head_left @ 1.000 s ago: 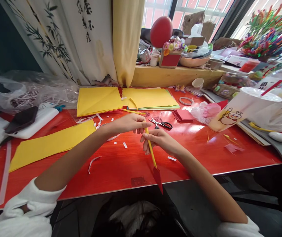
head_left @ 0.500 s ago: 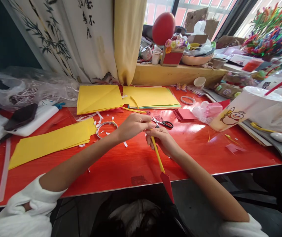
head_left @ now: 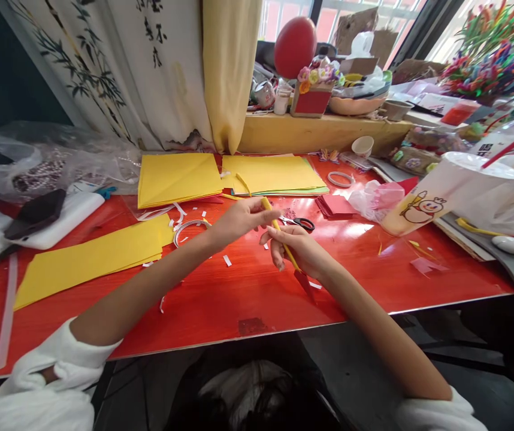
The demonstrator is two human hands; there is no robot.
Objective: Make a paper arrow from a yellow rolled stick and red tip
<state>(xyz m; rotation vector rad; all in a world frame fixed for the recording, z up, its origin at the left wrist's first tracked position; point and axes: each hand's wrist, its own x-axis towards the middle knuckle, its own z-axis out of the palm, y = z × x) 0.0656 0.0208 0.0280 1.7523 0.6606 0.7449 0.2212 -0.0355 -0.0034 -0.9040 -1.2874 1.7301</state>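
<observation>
- My left hand pinches the top of the yellow stick mid-frame.
- My right hand grips it lower down.
- Scissors lie just beyond on the red counter.

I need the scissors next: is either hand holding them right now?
No: the scissors lie on the red table, while the left hand and right hand grip a yellow stick.

One head-worn view looks forward and down from just above the seated person, close over both forearms, across the red counter toward the curtain and window sill beyond.
</observation>
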